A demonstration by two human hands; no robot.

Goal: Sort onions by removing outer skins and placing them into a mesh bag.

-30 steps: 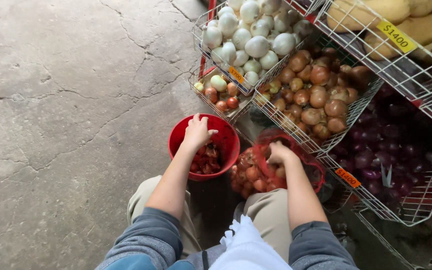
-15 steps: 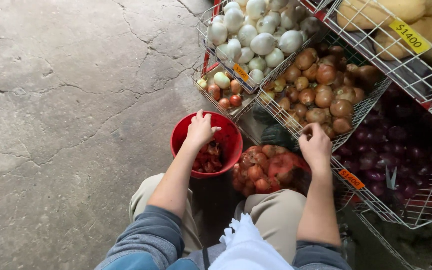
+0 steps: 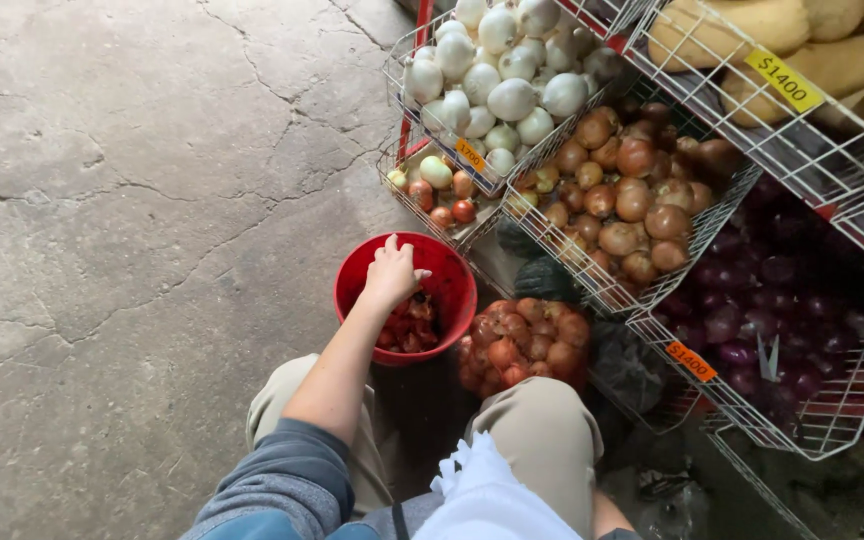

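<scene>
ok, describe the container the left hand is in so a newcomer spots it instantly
Start at the white wire produce baskets on the right, then drop to the cracked concrete floor in front of them. The round red plastic bucket sits there, the left hand resting on it. Unlike the neighbouring red mesh sack of onions, it is rigid and solid-walled.

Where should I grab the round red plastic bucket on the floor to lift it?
Probably the red plastic bucket's bare right-hand rim, from above: it stands upright and open, the left hand covers the near-left rim, and no handle shows.

Glossy red plastic bucket [image 3: 449, 285], rough cracked concrete floor [image 3: 132, 200], wire baskets [image 3: 712, 215]
</scene>
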